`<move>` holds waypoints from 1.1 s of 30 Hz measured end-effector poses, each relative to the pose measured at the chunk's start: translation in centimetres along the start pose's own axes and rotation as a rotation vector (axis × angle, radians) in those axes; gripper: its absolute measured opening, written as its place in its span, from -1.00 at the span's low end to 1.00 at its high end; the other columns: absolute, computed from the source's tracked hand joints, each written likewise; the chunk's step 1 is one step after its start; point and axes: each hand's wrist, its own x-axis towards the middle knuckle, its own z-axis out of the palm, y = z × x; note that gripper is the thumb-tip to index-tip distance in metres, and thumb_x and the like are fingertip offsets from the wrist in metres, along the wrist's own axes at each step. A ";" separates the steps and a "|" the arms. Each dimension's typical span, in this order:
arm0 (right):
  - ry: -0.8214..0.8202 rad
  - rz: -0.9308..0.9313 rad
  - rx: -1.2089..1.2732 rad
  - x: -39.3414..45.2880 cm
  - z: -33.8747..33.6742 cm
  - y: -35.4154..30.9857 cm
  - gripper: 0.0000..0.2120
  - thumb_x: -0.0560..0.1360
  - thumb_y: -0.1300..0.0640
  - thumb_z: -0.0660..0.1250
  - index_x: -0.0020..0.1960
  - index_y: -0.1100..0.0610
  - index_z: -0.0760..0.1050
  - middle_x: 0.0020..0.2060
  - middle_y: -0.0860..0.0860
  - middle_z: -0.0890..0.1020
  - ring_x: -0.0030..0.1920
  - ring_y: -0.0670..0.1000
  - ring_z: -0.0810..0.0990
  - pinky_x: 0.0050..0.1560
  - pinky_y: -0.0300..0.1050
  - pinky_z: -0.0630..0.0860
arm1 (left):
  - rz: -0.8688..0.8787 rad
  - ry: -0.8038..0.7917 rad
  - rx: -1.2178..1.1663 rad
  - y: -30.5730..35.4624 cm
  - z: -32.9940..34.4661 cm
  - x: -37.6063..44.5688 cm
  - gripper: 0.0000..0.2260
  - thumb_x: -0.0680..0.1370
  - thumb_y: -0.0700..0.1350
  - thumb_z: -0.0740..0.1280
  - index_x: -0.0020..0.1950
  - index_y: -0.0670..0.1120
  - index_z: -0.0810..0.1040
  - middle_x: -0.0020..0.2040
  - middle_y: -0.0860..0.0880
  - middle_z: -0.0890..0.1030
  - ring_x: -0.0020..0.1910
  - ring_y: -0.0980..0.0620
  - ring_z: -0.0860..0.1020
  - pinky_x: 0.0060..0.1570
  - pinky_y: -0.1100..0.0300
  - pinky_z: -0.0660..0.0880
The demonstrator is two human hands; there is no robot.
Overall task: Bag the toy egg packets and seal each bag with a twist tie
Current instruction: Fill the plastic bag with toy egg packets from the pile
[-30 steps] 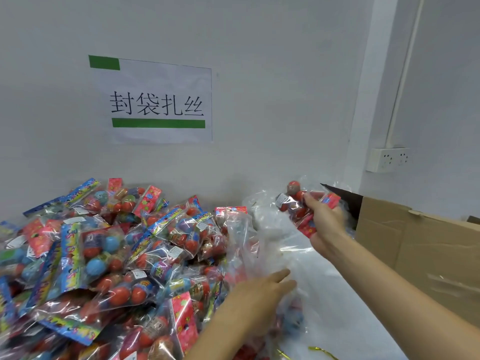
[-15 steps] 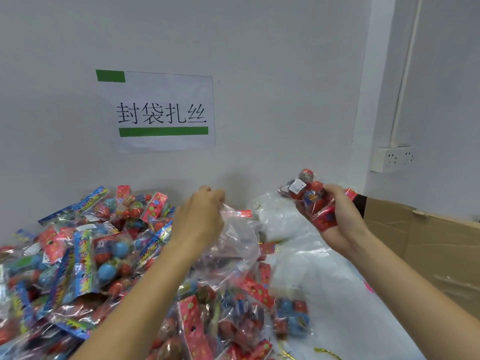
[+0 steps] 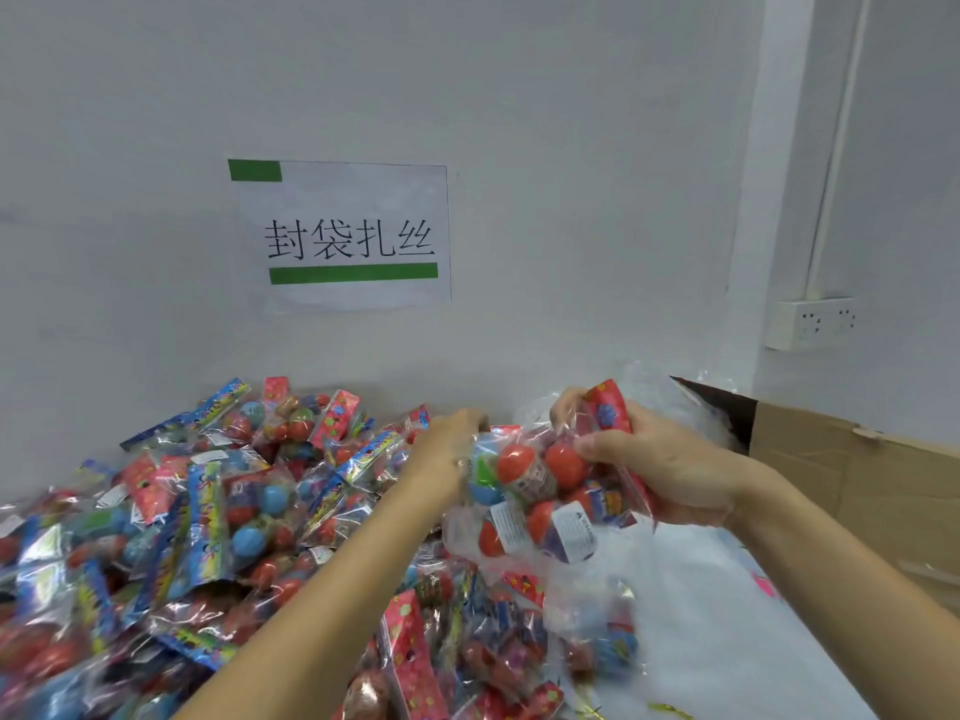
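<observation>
White wall (image 3: 519, 122) fills the upper half of the view. Below it a white table (image 3: 727, 641), bare only at lower right. Heap of toy egg packets (image 3: 182, 537) covers the table's left and centre, piled back against the wall; clear wrappers, red and blue card headers, red and blue eggs inside. Brown cardboard box (image 3: 857, 485) at the right edge, one flap open toward the wall, dark inside. Paper sign (image 3: 348, 236) taped to the wall above the heap, black characters between two green bars. White power socket (image 3: 810, 324) on the right-hand wall, with a thin conduit running up from it. Loose crumpled clear plastic (image 3: 670, 407) behind the hands, near the box flap. Both forearms reach in from the bottom edge and meet above the heap's right side. Right hand (image 3: 670, 465) closed around a bundle of egg packets (image 3: 545, 491), thumb pressed on a red egg, fingers wrapped behind a red header card. The bundle sits partly inside a clear bag (image 3: 498, 543) which hangs below both hands, raised off the table. Left hand (image 3: 452, 449) pinches the bag's left edge at the top, fingers curled tight, touching the bundle. Bag mouth gathered between the two hands; not tied. Yellow twist ties (image 3: 670, 710) lie on the table at the bottom edge, well apart from the hands, small and partly blurred.
</observation>
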 end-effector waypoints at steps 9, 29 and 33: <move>0.028 0.081 -0.837 -0.8 -1.1 -0.5 -0.89 0.45 -0.05 0.41 -0.07 -0.10 0.52 -0.25 -0.09 0.64 -0.28 0.02 0.63 -0.27 0.13 0.63 | -0.136 0.020 -0.422 -0.8 0.0 -1.6 -0.92 0.56 -0.09 0.36 -0.08 -0.03 0.48 -0.26 -0.03 0.57 -0.55 0.12 0.47 -0.51 0.33 0.35; 0.569 0.018 0.334 1.3 0.4 5.9 -0.75 0.57 0.20 0.31 -0.27 -0.01 0.54 -0.32 0.03 0.59 -0.42 -0.02 0.61 -0.47 -0.19 0.53 | 0.124 0.261 -0.232 -0.5 2.1 -3.5 -0.71 0.70 -0.03 0.07 -0.21 -0.03 0.31 -0.33 -0.03 0.43 -0.36 -0.01 0.37 -0.38 0.07 0.24; 0.450 0.091 0.199 1.4 0.4 7.1 -0.78 0.60 0.22 0.27 -0.18 0.01 0.53 -0.27 0.06 0.60 -0.36 0.00 0.59 -0.45 -0.17 0.48 | 0.235 0.273 -0.150 -0.7 1.4 -3.8 -0.74 0.69 -0.03 0.12 -0.19 -0.03 0.35 -0.41 0.04 0.38 -0.36 -0.08 0.40 -0.30 0.01 0.39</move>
